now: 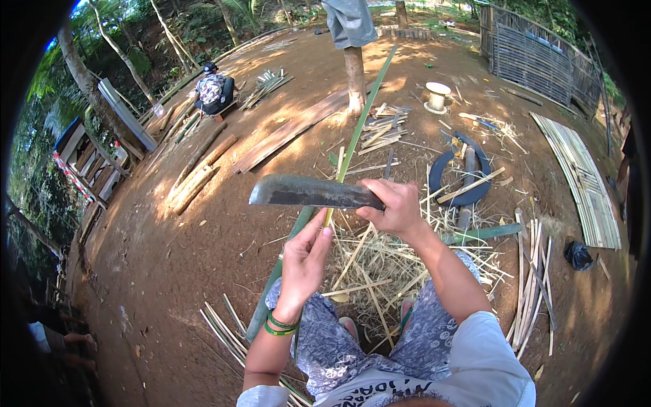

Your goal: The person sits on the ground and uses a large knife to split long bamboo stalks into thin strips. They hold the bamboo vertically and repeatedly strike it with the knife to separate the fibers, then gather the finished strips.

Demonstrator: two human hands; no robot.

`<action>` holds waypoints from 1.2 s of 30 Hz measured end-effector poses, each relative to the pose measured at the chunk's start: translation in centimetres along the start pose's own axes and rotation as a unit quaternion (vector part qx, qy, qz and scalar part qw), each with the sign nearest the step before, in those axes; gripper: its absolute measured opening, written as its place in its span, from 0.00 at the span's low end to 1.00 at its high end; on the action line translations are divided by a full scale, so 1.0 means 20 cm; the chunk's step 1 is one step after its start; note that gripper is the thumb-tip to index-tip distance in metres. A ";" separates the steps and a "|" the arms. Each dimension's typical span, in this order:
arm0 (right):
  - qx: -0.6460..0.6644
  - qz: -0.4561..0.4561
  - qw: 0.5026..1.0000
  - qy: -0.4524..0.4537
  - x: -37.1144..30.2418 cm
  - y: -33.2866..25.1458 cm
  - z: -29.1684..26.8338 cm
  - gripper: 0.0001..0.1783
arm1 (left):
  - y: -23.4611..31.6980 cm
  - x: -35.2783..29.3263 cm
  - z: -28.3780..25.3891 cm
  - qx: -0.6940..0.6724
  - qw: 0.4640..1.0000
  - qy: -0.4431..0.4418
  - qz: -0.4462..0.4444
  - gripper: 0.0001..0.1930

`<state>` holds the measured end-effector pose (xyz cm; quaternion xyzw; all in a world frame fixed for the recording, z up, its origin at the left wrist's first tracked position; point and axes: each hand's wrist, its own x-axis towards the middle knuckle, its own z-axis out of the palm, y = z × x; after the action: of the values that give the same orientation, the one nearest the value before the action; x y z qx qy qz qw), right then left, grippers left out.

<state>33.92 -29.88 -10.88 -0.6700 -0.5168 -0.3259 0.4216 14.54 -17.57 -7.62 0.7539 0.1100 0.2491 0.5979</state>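
My left hand (305, 261) pinches the near end of a long green bamboo strip (363, 122) between thumb and fingers. The strip points up and away from me, toward the tree trunk. In my right hand (393, 207) is a machete (305, 192) with a broad dark blade, its tip to the left. The blade lies across the strip just above my left fingertips; whether it cuts in cannot be told. My right fist hides the machete's handle. Below my hands a heap of bamboo shavings (373, 261) covers the ground between my feet.
A green bamboo pole (271, 292) lies by my left leg. Split strips (532, 285) lie at my right, near a black bag (578, 255). A dark ring-shaped cushion (437, 173), a white spool (437, 97) and a slatted bamboo panel (576, 169) are farther off. Another person (215, 88) squats far left.
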 end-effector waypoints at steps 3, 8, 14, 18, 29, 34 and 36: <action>0.031 0.025 0.999 0.034 0.02 0.02 -0.01 0.29 | 0.00 -0.04 -0.01 0.026 1.000 -0.002 0.004 0.22; 0.051 0.051 0.997 0.015 0.02 0.00 -0.02 0.29 | -0.02 -0.07 -0.03 0.012 1.000 -0.004 -0.002 0.22; 0.042 -0.006 0.999 0.000 0.02 -0.04 0.00 0.29 | -0.03 -0.09 -0.03 0.000 1.000 0.009 -0.025 0.22; 0.033 0.035 0.999 -0.015 0.01 0.03 -0.02 0.30 | -0.08 -0.14 -0.06 0.022 1.000 -0.001 0.013 0.22; 0.031 0.006 1.000 -0.001 0.02 0.02 -0.03 0.31 | -0.08 -0.22 -0.08 0.006 1.000 0.000 -0.001 0.23; 0.014 -0.006 1.000 -0.022 0.02 0.00 -0.05 0.31 | -0.06 -0.28 -0.11 0.025 0.999 0.006 -0.028 0.22; 0.029 0.017 0.999 -0.009 0.02 0.03 -0.05 0.32 | -0.06 -0.33 -0.12 0.001 0.999 0.003 -0.052 0.22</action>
<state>34.68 -30.65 -10.31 -0.6696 -0.5181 -0.2973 0.4413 7.89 -18.16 -10.05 0.7470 0.1512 0.2193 0.6091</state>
